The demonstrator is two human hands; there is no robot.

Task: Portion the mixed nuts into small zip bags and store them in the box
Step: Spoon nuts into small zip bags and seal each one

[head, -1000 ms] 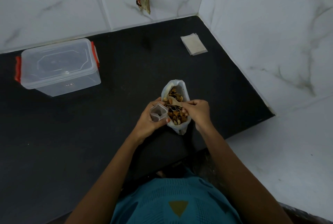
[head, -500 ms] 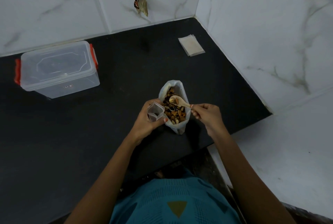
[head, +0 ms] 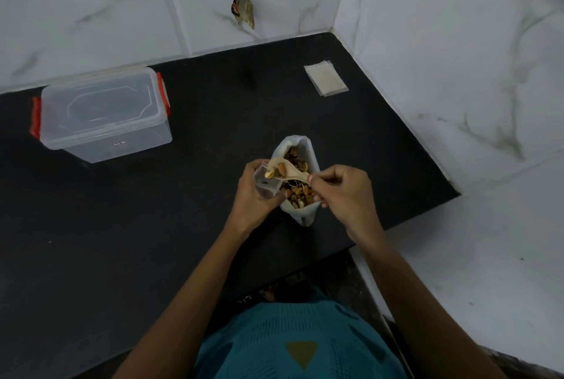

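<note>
While the small zip bag is held open in the curled grip of the left hand, just beside the big nut bag, a loaded spoon is pinched by the right hand over its mouth. Limp, slippery film is judged best held at the rim. Open worktop is left toward the lidded box.

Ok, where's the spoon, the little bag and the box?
spoon [head: 293, 176], head view, on its handle.
little bag [head: 265, 188], head view, on its clear side.
box [head: 103, 107], head view, on its lid.
</note>
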